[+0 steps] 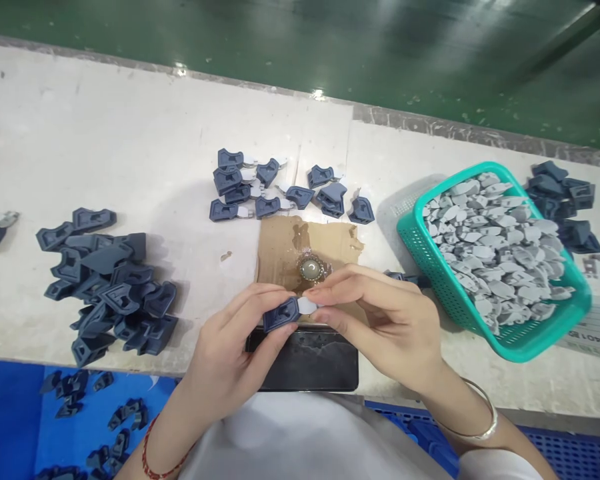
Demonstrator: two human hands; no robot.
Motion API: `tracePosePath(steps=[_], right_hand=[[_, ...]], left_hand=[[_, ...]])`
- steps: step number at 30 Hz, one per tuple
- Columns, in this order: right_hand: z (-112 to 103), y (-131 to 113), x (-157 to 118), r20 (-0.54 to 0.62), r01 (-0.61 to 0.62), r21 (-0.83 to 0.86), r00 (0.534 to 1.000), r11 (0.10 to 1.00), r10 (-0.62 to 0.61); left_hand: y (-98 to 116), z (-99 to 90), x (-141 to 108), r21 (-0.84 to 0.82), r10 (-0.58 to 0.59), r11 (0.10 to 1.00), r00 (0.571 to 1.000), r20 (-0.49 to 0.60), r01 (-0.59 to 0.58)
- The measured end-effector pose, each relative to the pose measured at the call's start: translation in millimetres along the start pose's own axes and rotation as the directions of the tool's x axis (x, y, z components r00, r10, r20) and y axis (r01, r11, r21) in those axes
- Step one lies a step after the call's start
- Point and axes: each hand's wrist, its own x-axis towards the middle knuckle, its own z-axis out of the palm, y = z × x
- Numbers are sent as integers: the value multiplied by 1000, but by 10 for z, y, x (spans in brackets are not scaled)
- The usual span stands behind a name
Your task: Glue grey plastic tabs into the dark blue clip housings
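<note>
Between the thumb and fingers of my left hand [235, 353] is a dark blue-grey plastic housing [281, 316]. My right hand [385, 320] pinches a small light-grey plastic piece [307, 306] against the housing's right end. The two parts touch; how deep the grey piece sits inside cannot be made out. Just beyond my fingers, a small round dish of liquid [310, 268] stands on a brown piece of cardboard [275, 257]. A black phone-like slab [310, 363] lies under my hands at the table's near edge.
Several housings with grey pieces attached [265, 187] lie farther back. A pile of plain housings [110, 280] sits at left. At right, a green basket [517, 350] holds many grey pieces [495, 247], with more housings [563, 200] behind it. Blue bins with housings [100, 413] stand below the table's front edge.
</note>
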Motion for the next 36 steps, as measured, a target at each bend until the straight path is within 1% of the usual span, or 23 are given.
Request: tracePosePath(steps=[3, 9, 14, 22, 25, 27, 29, 31, 33, 36], right_hand=[[16, 29, -7, -5, -14, 4, 1000, 1000, 14], [34, 63, -2, -16, -32, -11, 999, 999, 32], [21, 58, -7, 16, -86, -15, 996, 996, 86], [-36, 25, -12, 44, -116, -56, 992, 992, 118], [-22, 27, 2, 31, -134, -47, 990, 990, 135], [-5, 34, 10, -3, -157, -34, 988, 987, 157], [2, 46, 12, -47, -177, -5, 983, 984, 177], [-14, 61, 5, -80, -181, 40, 980, 983, 184], [-55, 79, -7, -113, -164, 82, 978, 983, 173], [-135, 109, -27, -194, -141, 113, 968, 983, 161]], left_hand=[[16, 5, 23, 12, -17, 1000, 1000, 2, 17], [-7, 74, 1, -23, -28, 999, 999, -42, 27], [-36, 77, -15, 3, -12, 1000, 1000, -6, 12], [-1, 39, 36, 104, 50, 993, 999, 20, -52], [23, 37, 55, 119, 27, 992, 999, 24, -30], [53, 19, 74, 135, -17, 991, 999, 47, 11], [91, -36, 111, 155, -67, 987, 993, 102, 51], [117, -137, 185, 206, -78, 978, 986, 149, 46], [102, -279, 309, 315, -39, 949, 988, 147, -10], [-37, -498, 591, 525, 35, 845, 991, 126, -97]])
